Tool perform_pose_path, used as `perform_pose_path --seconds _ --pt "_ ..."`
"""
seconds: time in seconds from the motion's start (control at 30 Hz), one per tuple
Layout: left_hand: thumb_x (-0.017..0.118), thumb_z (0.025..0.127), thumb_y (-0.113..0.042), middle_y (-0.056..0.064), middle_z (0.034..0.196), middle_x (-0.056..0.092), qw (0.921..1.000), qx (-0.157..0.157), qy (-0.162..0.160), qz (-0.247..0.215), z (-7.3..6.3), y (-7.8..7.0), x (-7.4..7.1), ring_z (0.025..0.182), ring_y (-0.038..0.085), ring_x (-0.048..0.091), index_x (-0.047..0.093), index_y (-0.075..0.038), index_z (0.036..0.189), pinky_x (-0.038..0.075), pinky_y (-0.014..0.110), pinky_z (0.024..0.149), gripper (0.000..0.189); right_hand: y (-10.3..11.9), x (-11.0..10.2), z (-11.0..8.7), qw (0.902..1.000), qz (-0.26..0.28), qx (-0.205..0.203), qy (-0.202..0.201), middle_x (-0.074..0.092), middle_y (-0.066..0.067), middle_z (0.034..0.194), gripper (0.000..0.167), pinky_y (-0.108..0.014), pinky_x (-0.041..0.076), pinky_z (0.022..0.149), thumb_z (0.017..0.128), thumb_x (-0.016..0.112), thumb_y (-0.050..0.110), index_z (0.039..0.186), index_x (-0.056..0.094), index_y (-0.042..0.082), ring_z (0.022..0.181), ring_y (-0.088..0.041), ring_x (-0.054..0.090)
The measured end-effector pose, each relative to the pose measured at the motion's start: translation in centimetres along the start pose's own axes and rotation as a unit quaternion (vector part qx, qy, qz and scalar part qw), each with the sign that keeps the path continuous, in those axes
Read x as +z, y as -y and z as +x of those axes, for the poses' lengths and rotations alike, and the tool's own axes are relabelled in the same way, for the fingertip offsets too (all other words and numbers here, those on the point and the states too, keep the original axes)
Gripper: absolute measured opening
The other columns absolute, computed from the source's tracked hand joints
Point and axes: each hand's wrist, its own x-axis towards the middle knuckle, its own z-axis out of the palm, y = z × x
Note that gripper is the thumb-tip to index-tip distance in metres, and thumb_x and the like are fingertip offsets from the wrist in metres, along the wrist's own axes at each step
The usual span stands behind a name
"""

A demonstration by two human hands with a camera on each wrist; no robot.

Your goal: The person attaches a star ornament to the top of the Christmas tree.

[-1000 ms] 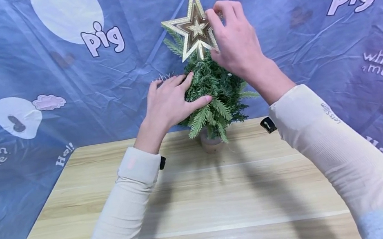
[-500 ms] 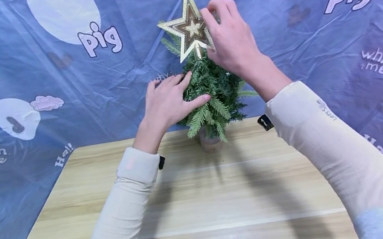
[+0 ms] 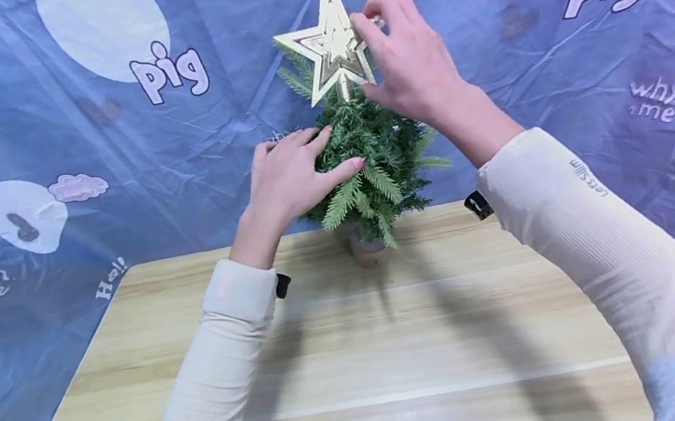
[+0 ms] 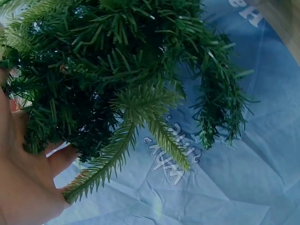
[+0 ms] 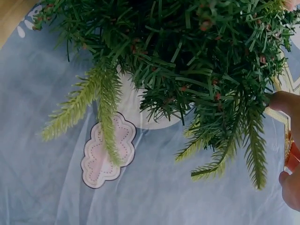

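A gold glittery star tree topper (image 3: 337, 42) stands upright at the top of a small artificial Christmas tree (image 3: 366, 137). My right hand (image 3: 413, 61) pinches the star's right arm with curled fingers, the thumb lower down by its base. In the right wrist view, part of that hand (image 5: 291, 112) shows at the right edge beside the star's gold rim (image 5: 287, 140). My left hand (image 3: 290, 181) rests on the tree's left side, fingers spread and thumb over the front foliage. Some of its fingers are hidden behind dark green needles (image 4: 89, 75) in the left wrist view.
The tree's pot (image 3: 370, 253) stands on a light wooden table (image 3: 425, 357) near the back edge. Right behind it hangs a blue printed cloth (image 3: 244, 108), which also runs down both sides of the table.
The star has turned slightly, its face now catching bright light, with my right hand staying on its arm. The head view has shifted a little. My left hand keeps its place on the tree.
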Motion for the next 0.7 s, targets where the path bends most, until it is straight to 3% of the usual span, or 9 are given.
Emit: perform_pose_path --seconds 0.13,0.33,0.7 --pt "0.024 0.087 -0.089 0.001 0.162 0.035 0.9997 0.000 0.001 -0.025 0.1 0.2 -0.2 0.149 0.023 0.030 0.036 -0.026 0.159 0.028 0.050 0.110 0.096 -0.3 0.1 -0.1 0.9996 0.018 0.018 0.014 0.036 -0.017 0.151 0.083 -0.050 0.039 0.111 0.085 0.083 0.021 0.154 0.040 0.003 0.141 -0.034 0.032" --pt "0.030 0.093 -0.082 0.001 0.160 0.039 0.9985 0.005 -0.017 -0.053 0.2 0.1 -0.6 0.149 0.022 0.030 0.044 -0.023 0.156 0.028 0.050 0.112 0.087 -0.4 0.2 -0.3 0.9996 0.024 0.011 0.001 0.038 -0.016 0.151 0.079 -0.049 0.036 0.113 0.087 0.081 0.024 0.153 0.042 0.003 0.142 -0.033 0.032" --pt "0.043 0.100 -0.065 0.000 0.150 0.053 0.9864 0.012 -0.118 -0.114 -0.5 0.8 -0.7 0.142 0.023 0.041 0.059 -0.020 0.144 0.031 0.049 0.114 0.065 -0.6 0.5 -1.1 0.9992 0.030 0.002 -0.025 0.043 -0.018 0.149 0.059 -0.052 0.039 0.110 0.093 0.073 0.024 0.146 0.051 0.007 0.141 -0.035 0.035"
